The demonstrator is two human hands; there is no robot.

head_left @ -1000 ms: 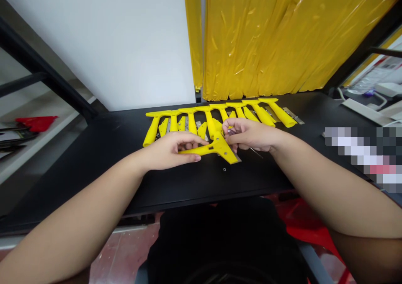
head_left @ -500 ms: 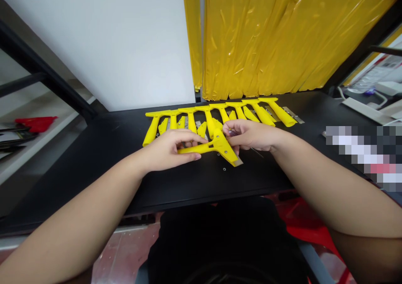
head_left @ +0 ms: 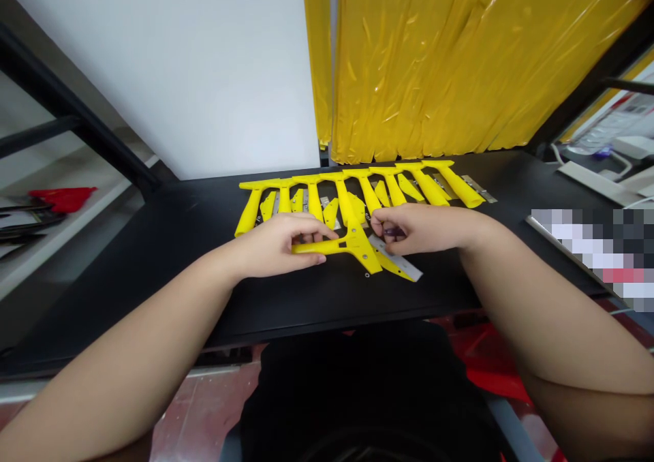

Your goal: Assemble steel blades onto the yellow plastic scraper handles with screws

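My left hand (head_left: 278,245) is closed around the handle of a yellow scraper (head_left: 362,249), held low over the black table, its T-shaped head pointing right. Two metal fasteners show on that head. Just right of it, a yellow cover plate (head_left: 396,266) with a grey blade (head_left: 403,261) stands apart from the head at an angle. My right hand (head_left: 409,229) is curled, its thumb at the blade's edge, and seems to hold plate and blade. A purple object (head_left: 393,232), perhaps a tool handle, shows partly among these fingers. A small nut (head_left: 366,275) lies below the head.
Several yellow scraper handles (head_left: 250,210) lie in a row along the back of the black table (head_left: 306,305), with yellow plates (head_left: 331,212) and metal blades (head_left: 477,188) among them. Behind are a white panel (head_left: 229,73) and a yellow plastic curtain (head_left: 434,60). Black frame posts flank both sides.
The cover plate and blade have come away from the scraper head and moved right with my right hand. The thin rod by my right hand no longer shows. My left hand keeps its hold.
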